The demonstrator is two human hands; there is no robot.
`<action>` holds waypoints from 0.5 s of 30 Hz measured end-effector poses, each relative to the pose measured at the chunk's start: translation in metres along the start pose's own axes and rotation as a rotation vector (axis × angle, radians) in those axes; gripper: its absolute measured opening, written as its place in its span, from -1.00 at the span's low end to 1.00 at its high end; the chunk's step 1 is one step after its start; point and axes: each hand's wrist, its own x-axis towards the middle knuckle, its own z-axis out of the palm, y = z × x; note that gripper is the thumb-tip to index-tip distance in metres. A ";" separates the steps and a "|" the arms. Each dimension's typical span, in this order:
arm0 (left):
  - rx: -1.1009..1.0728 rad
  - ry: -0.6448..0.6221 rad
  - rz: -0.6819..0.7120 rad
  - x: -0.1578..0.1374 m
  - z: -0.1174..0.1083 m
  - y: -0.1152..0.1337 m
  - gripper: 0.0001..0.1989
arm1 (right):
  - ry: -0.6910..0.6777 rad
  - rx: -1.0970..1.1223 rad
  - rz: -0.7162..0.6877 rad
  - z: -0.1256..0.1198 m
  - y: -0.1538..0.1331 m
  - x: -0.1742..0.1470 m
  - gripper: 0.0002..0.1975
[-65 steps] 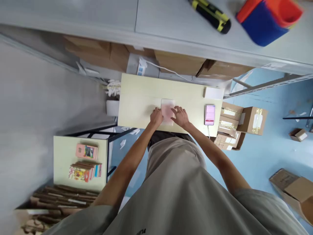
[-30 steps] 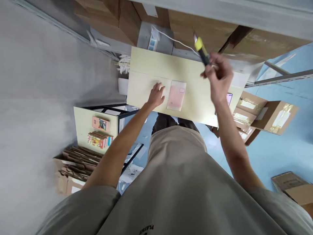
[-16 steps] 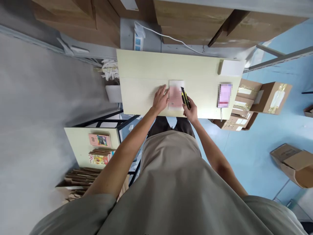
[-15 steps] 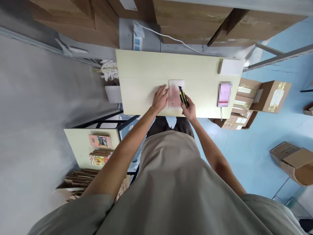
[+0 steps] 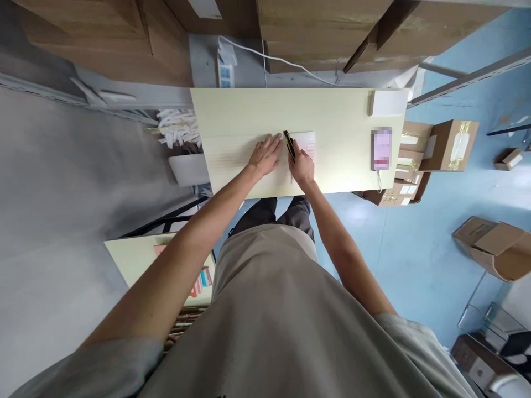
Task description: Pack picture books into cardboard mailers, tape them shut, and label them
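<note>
My right hand (image 5: 302,167) is wrapped round a black and yellow utility knife (image 5: 290,146). The knife's front end lies at the left edge of a thin pink and white packet (image 5: 307,138), which looks like a booklet in a clear sleeve. Much of the packet is hidden under my right hand. My left hand (image 5: 265,156) lies flat on the pale table (image 5: 232,116), fingers stretched out, just left of the packet and close to the knife. Whether the blade is out is too small to tell.
On the table's right side lie a phone-like device (image 5: 381,150) with a cable and a white box (image 5: 389,103). Behind the table are a power strip (image 5: 225,73) and large cardboard boxes (image 5: 307,55). A side table (image 5: 136,251) stands at lower left, more cartons (image 5: 446,146) at right.
My right hand has moved left with the utility knife, from above the packet's right part to its left edge. My left hand stays flat beside it. The camera view has shifted slightly.
</note>
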 end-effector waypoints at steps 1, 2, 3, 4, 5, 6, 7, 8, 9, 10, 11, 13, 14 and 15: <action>0.023 -0.019 0.010 0.001 0.000 0.000 -0.17 | 0.012 0.000 0.007 0.003 -0.001 -0.001 -0.26; 0.039 -0.031 0.018 0.001 0.000 -0.001 -0.15 | 0.023 -0.002 0.012 0.005 -0.001 -0.002 -0.27; 0.048 -0.036 0.024 0.002 0.000 -0.002 -0.14 | 0.030 -0.009 0.019 0.007 -0.003 -0.004 -0.27; 0.051 -0.036 0.030 0.004 0.001 -0.003 -0.13 | 0.031 -0.021 0.028 0.007 -0.004 -0.007 -0.27; 0.051 -0.033 0.037 0.005 0.001 -0.004 -0.13 | 0.027 -0.038 0.038 0.007 -0.006 -0.010 -0.27; 0.049 -0.028 0.044 0.006 0.002 -0.006 -0.13 | 0.017 -0.058 0.048 0.007 -0.008 -0.014 -0.27; 0.048 -0.024 0.051 0.008 0.003 -0.008 -0.14 | 0.005 -0.078 0.056 0.006 -0.011 -0.019 -0.27; 0.048 -0.022 0.060 0.009 0.005 -0.011 -0.14 | -0.005 -0.098 0.061 0.004 -0.013 -0.025 -0.27; 0.051 -0.020 0.070 0.011 0.006 -0.013 -0.15 | -0.016 -0.116 0.063 0.003 -0.015 -0.032 -0.27; 0.056 -0.019 0.080 0.012 0.007 -0.016 -0.15 | -0.027 -0.131 0.065 0.002 -0.016 -0.039 -0.27; 0.061 -0.017 0.090 0.013 0.009 -0.018 -0.14 | -0.041 -0.146 0.068 0.001 -0.018 -0.047 -0.27; 0.069 -0.016 0.099 0.016 0.012 -0.021 -0.11 | -0.081 -0.174 0.078 -0.001 -0.019 -0.064 -0.27; 0.069 -0.017 0.098 0.017 0.014 -0.022 -0.09 | -0.107 -0.189 0.084 -0.002 -0.020 -0.074 -0.27; 0.067 -0.018 0.094 0.018 0.016 -0.022 -0.07 | -0.135 -0.206 0.089 -0.002 -0.020 -0.084 -0.27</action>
